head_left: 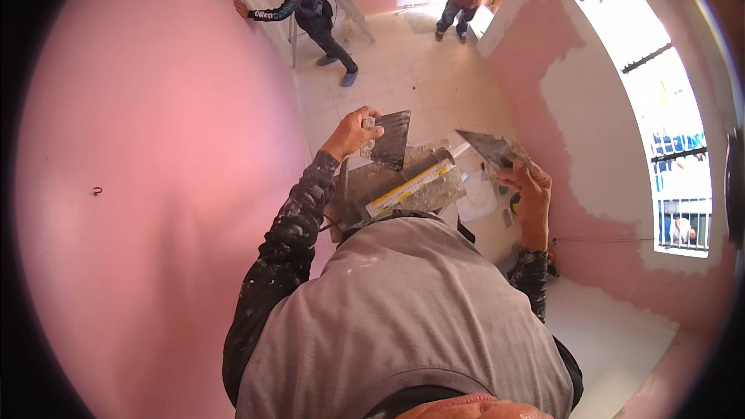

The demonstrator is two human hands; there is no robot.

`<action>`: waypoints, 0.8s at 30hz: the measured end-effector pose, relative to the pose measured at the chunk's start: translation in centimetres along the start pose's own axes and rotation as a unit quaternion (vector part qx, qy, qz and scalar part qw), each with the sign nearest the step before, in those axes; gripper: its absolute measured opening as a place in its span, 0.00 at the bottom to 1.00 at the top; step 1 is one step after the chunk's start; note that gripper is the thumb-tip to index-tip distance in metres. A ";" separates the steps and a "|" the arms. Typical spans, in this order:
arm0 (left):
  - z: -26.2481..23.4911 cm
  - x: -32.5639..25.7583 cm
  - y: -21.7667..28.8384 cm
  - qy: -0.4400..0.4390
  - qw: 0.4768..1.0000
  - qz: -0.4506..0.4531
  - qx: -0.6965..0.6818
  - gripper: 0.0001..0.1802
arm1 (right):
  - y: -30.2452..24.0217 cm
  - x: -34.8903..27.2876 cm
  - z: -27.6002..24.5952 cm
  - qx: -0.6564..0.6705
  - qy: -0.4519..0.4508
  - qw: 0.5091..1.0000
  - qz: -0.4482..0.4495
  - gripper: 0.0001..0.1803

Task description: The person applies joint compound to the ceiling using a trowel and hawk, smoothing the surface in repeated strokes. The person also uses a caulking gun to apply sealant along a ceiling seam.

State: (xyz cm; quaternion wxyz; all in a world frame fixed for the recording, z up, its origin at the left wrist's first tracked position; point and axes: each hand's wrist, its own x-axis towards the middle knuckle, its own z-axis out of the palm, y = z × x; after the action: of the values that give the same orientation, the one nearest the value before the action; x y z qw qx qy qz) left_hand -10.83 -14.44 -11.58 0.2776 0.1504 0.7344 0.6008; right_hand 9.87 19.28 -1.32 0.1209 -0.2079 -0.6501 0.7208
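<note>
Trowel [390, 138] edge near pink wall [155, 186]

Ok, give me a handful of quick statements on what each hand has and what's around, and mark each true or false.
1. The left hand grips a dark flat trowel. True.
2. The right hand is empty. False: it holds a second trowel by its handle.
3. The two blades are pressed together. False: they are apart, with a gap between them.
4. The wall on the person's left is pink. True.
5. Another person further off has a hand on that wall. True.
6. The window is on the person's left. False: it is on the right.
</note>
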 end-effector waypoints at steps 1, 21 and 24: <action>0.3 0.3 0.0 -0.009 1.000 -0.020 -0.007 0.17 | 0.4 0.1 -0.7 0.014 0.000 1.000 0.000 0.15; -0.7 1.9 2.5 -0.261 0.909 -0.199 0.258 0.35 | 4.2 1.5 -4.3 0.351 -0.099 0.927 0.091 0.28; 0.0 1.0 1.8 -0.143 0.905 -0.083 0.392 0.38 | 8.0 2.8 -5.6 0.396 -0.086 0.903 0.141 0.25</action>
State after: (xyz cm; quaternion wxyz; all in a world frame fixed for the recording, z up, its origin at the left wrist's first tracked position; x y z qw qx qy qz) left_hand -11.82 -13.54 -10.09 0.3468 0.2698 0.8730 0.2116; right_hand 10.67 24.50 -9.97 0.0345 -0.1695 -0.2829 0.9434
